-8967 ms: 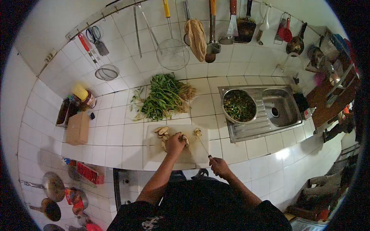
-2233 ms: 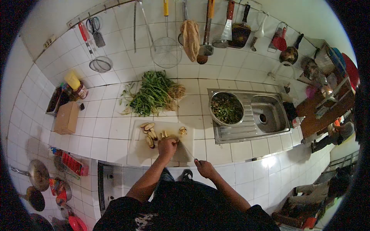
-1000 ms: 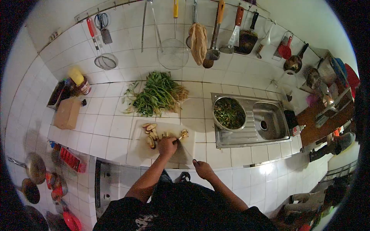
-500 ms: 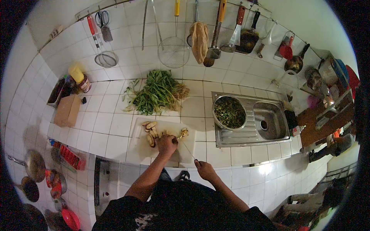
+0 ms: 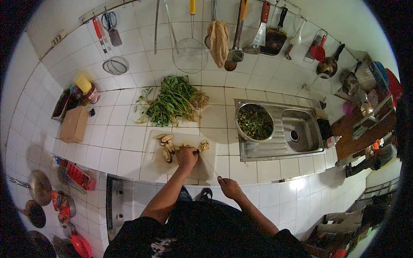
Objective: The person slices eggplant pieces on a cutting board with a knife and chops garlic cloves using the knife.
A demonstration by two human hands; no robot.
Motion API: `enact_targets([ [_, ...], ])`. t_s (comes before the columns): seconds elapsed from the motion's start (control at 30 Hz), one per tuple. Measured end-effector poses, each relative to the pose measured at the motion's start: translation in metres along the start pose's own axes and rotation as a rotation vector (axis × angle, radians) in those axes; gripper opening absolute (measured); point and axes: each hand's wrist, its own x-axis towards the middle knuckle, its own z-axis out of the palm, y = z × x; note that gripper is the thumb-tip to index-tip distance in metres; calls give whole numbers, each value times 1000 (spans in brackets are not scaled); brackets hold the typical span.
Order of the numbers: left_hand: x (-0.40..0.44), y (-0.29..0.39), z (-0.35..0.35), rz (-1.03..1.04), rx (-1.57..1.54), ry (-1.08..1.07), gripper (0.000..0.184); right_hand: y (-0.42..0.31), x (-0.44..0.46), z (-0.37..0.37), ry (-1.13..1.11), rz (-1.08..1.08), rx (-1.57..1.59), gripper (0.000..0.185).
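Right hand (image 5: 231, 188): my grip is closed on the knife (image 5: 209, 166), near the counter's (image 5: 264, 173) front edge.
Left hand (image 5: 188, 157): fingers bunched over the cutting board (image 5: 161, 170); I cannot tell what they pinch.
Sliced pieces (image 5: 167, 147): board's back left corner.
Pale scraps (image 5: 204, 145): its back right.
Leafy greens (image 5: 173, 102): on the counter, behind the board.
Bowl of chopped greens (image 5: 255, 122): sink's (image 5: 277, 151) left side.

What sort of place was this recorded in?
Most likely a home kitchen: there's a steel sink set in the tiled counter, utensils such as a wire skimmer hanging on the wall, and a cutting board.
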Motion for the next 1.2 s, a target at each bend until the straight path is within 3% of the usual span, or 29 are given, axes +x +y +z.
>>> enact_targets([
  [0.13, 0, 1, 0, -46, -50, -24, 17, -3, 5, -2, -13, 0, -45, 67],
  [0.23, 2, 7, -8, -28, -56, -18, 18, -3, 8, -6, -57, -102, -172, 53],
  [0.3, 0, 21, -21, -41, 53, 2, 18, 6, 20, 2, -58, -14, -126, 57],
  [0.4, 1, 16, -13, -95, 40, -30, 17, 9, 31, 10, 20, -19, -60, 66],
  [0.57, -5, 4, -12, -50, -29, 5, 16, -3, 26, 1, -31, 19, -61, 67],
  [0.63, -6, 8, -17, -20, -38, 51, 15, -9, 14, -8, -99, -102, -208, 51],
  [0.87, -7, 2, -6, -15, -79, 32, 16, 4, 7, -2, -96, -110, -180, 45],
  [0.97, -8, 9, -12, -27, -48, 12, 17, 4, 11, 4, -12, -199, -172, 49],
  [1.03, -10, 15, -19, -26, 11, 13, 18, 4, 26, 10, -31, 61, -35, 66],
  [1.1, -8, 16, -24, -86, -38, -58, 21, 3, 31, 10, -31, 49, -49, 66],
  [1.2, -11, 11, -20, -14, 13, 36, 23, -8, 29, 2, -58, 57, -36, 67],
])
